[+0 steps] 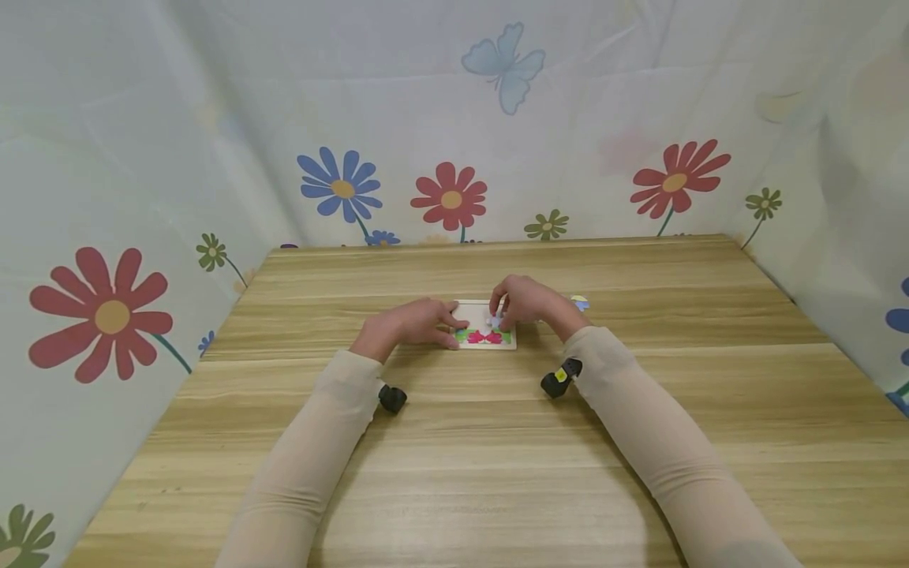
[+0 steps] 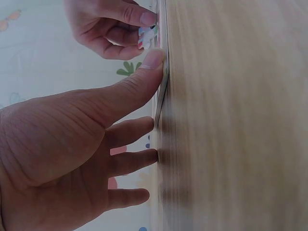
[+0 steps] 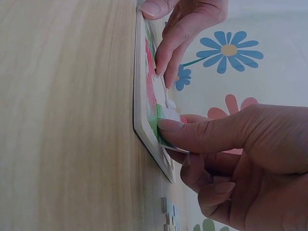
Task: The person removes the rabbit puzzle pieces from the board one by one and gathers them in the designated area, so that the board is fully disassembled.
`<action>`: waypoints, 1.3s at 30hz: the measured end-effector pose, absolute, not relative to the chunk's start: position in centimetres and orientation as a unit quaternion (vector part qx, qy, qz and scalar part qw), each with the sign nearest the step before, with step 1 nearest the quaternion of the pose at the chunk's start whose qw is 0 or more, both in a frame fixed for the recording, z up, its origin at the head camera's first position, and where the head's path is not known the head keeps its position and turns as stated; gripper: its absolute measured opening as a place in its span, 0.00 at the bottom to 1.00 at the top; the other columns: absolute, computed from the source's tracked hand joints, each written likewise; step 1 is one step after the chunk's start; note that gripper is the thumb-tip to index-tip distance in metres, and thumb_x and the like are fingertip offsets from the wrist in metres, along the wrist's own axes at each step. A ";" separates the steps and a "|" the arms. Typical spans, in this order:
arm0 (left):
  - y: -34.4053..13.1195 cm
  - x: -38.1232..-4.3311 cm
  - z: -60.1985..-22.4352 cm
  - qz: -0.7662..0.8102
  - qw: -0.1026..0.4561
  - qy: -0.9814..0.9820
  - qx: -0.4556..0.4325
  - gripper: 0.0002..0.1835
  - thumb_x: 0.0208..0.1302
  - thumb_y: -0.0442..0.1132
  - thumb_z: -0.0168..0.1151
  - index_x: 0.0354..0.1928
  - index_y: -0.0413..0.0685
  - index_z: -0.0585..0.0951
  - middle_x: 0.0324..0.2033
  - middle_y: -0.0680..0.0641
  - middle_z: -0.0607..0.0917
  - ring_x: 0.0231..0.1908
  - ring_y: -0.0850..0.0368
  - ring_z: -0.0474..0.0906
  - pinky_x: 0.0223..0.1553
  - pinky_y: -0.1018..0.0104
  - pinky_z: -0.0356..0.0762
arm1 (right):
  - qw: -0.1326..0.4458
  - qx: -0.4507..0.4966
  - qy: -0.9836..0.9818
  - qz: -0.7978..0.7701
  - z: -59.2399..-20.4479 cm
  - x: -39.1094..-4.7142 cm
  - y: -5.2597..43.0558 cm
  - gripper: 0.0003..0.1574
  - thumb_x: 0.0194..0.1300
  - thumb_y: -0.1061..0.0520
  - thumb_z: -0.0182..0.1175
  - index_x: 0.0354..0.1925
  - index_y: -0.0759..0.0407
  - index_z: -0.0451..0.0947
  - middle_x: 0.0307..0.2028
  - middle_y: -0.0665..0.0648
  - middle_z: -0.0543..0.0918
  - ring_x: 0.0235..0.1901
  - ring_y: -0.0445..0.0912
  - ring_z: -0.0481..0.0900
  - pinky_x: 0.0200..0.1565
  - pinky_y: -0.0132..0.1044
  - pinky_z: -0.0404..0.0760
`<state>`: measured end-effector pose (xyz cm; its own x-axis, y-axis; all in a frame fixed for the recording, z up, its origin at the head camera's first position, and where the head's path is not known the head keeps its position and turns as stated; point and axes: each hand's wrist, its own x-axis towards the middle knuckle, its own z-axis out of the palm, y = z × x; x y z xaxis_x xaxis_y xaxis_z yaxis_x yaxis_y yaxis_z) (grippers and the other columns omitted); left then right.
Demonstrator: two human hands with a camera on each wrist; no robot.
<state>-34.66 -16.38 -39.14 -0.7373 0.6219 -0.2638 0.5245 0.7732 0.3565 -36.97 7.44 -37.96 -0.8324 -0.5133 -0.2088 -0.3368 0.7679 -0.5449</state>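
A shallow puzzle board [image 1: 470, 308] lies on the table with colourful pieces [image 1: 484, 338] along its near edge. My left hand [image 1: 419, 322] rests at the board's left side, its thumb [image 2: 153, 60] on the rim and its other fingers spread fairly straight. Over the board's right part, my right hand [image 1: 527, 301] pinches a puzzle piece [image 3: 169, 115] between thumb and fingers. That piece shows white with green and a little red, and its lower edge overlaps the board in the right wrist view. The fingertips hide part of it.
To the right of the board, behind the right wrist, lie loose puzzle pieces [image 1: 581, 302] in yellow and blue. The wooden table [image 1: 454, 442] reaches back to a flower-printed cloth [image 1: 398, 102]. A small black camera [image 1: 557, 381] sits on the right wrist, another [image 1: 393, 398] on the left.
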 end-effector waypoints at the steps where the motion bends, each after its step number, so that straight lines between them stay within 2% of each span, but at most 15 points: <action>1: -16.4 -34.7 -39.1 0.131 0.187 0.923 0.311 0.30 0.65 0.51 0.67 0.68 0.57 0.75 0.75 0.42 0.59 0.74 0.45 0.56 0.72 0.52 0.56 | 0.175 -0.230 0.923 -0.252 -38.0 -37.0 7.5 0.11 0.57 0.64 0.73 0.39 0.58 0.83 0.40 0.58 0.82 0.37 0.50 0.76 0.37 0.37 0.75; 11: -16.4 -34.6 -39.0 0.136 0.187 0.924 0.306 0.29 0.65 0.51 0.67 0.68 0.57 0.75 0.75 0.42 0.59 0.74 0.45 0.56 0.72 0.52 0.56 | 0.170 -0.246 0.916 -0.266 -37.9 -37.2 7.9 0.06 0.64 0.65 0.66 0.41 0.60 0.85 0.40 0.57 0.85 0.36 0.48 0.78 0.36 0.35 0.77; 26: -16.4 -34.5 -39.2 0.139 0.187 0.924 0.304 0.30 0.65 0.51 0.68 0.68 0.58 0.75 0.75 0.43 0.59 0.74 0.46 0.57 0.72 0.52 0.56 | 0.168 -0.242 0.919 -0.262 -37.5 -36.9 8.1 0.07 0.63 0.65 0.65 0.41 0.63 0.84 0.39 0.58 0.83 0.34 0.48 0.76 0.32 0.35 0.75; 34: -16.4 -34.4 -39.1 0.142 0.186 0.926 0.297 0.30 0.64 0.50 0.68 0.68 0.59 0.75 0.75 0.43 0.59 0.74 0.46 0.56 0.72 0.52 0.56 | 0.163 -0.235 0.919 -0.271 -37.3 -36.9 8.3 0.07 0.64 0.64 0.65 0.42 0.62 0.83 0.41 0.58 0.84 0.38 0.49 0.77 0.38 0.38 0.77; 39: -16.3 -34.4 -39.0 0.139 0.189 0.927 0.293 0.30 0.64 0.51 0.68 0.68 0.59 0.75 0.75 0.44 0.59 0.74 0.45 0.55 0.72 0.51 0.55 | 0.161 -0.245 0.913 -0.284 -37.2 -37.2 8.7 0.07 0.67 0.64 0.63 0.43 0.63 0.83 0.37 0.57 0.84 0.36 0.50 0.79 0.41 0.39 0.78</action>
